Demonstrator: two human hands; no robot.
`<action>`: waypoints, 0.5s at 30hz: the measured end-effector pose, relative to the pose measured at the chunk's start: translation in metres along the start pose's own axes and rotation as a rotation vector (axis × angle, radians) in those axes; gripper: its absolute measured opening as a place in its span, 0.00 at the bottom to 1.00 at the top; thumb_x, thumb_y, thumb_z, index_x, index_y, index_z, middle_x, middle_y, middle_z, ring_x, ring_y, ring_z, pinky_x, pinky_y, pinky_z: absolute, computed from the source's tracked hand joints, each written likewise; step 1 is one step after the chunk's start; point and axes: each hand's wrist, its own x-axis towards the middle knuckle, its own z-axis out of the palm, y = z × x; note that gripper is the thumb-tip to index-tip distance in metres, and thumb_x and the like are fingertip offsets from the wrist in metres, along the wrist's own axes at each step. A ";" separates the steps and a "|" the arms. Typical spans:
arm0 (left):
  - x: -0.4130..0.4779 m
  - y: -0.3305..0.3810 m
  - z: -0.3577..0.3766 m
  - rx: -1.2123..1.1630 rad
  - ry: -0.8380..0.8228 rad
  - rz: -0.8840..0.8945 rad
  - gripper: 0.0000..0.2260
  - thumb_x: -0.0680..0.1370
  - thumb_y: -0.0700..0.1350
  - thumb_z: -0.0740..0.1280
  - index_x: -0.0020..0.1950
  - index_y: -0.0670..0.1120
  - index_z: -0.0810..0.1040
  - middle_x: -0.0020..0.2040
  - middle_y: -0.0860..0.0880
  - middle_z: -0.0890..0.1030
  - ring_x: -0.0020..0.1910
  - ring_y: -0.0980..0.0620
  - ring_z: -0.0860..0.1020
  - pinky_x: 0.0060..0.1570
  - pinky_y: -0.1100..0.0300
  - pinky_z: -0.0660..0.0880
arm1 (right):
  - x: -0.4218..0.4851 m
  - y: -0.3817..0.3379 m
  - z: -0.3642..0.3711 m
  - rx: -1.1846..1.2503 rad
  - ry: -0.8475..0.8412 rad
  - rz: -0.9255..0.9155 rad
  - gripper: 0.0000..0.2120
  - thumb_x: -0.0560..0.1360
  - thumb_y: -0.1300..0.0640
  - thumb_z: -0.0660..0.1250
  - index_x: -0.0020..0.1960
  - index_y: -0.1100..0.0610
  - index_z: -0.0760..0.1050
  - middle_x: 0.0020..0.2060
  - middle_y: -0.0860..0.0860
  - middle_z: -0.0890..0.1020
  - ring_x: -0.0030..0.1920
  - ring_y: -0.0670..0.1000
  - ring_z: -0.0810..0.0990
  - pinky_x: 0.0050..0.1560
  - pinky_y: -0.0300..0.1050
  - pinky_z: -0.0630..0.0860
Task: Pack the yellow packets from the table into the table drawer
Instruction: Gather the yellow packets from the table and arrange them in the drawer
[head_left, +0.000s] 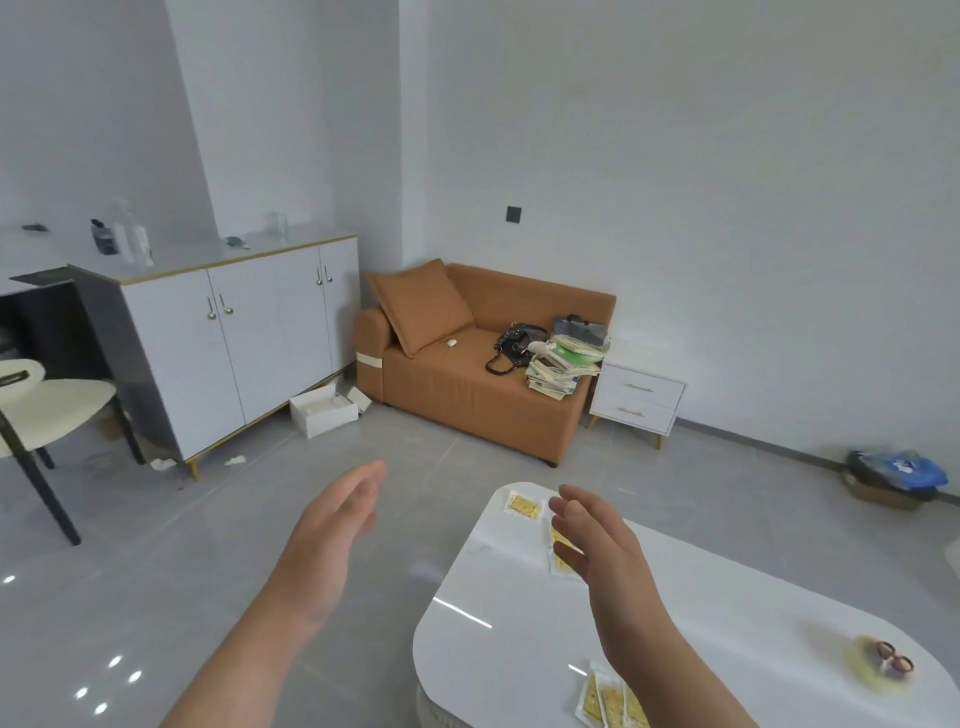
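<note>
I held both hands out in front of me with nothing in either. My right hand (597, 545) hung above the white surface (519, 623), its fingers (569, 512) straight and a little spread, which I judge was because the yellow packets lay flat and scattered and had to be gathered from above. The far packet (523, 505) lay alone near the rounded far end, just beyond my fingertips. The middle packets (560, 567) were partly hidden under that same hand. The near packets (605, 699) lay side by side at the edge closest to me, partly under my forearm. My left hand (332, 530) was off the surface's left side, over the grey floor (208, 571), palm turned inward and fingers (363, 488) straight and close together. I think it was kept free there to help collect the packets or to pull the drawer. The drawer itself was out of view, so I could not tell whether it was open. A small brown and yellow thing (883, 670), too blurred to name, sat well apart at the right end
</note>
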 end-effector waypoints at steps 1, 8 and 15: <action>0.007 -0.002 -0.004 0.015 -0.018 -0.012 0.33 0.63 0.69 0.63 0.64 0.55 0.76 0.66 0.55 0.77 0.65 0.55 0.75 0.71 0.47 0.67 | 0.004 0.000 0.009 -0.008 -0.001 0.007 0.15 0.75 0.46 0.67 0.61 0.46 0.77 0.63 0.46 0.80 0.63 0.45 0.77 0.65 0.47 0.74; 0.063 -0.030 -0.031 0.023 -0.081 -0.049 0.34 0.63 0.68 0.63 0.65 0.52 0.76 0.64 0.56 0.78 0.66 0.57 0.75 0.68 0.53 0.70 | 0.058 0.022 0.058 0.007 0.051 0.059 0.24 0.71 0.45 0.65 0.66 0.52 0.77 0.63 0.49 0.79 0.63 0.48 0.78 0.65 0.48 0.75; 0.164 -0.062 -0.063 0.017 -0.111 -0.098 0.29 0.63 0.68 0.64 0.59 0.56 0.78 0.62 0.57 0.79 0.64 0.58 0.76 0.67 0.53 0.71 | 0.145 0.056 0.098 0.046 0.155 0.100 0.13 0.81 0.55 0.64 0.64 0.52 0.78 0.61 0.49 0.80 0.62 0.48 0.79 0.65 0.49 0.76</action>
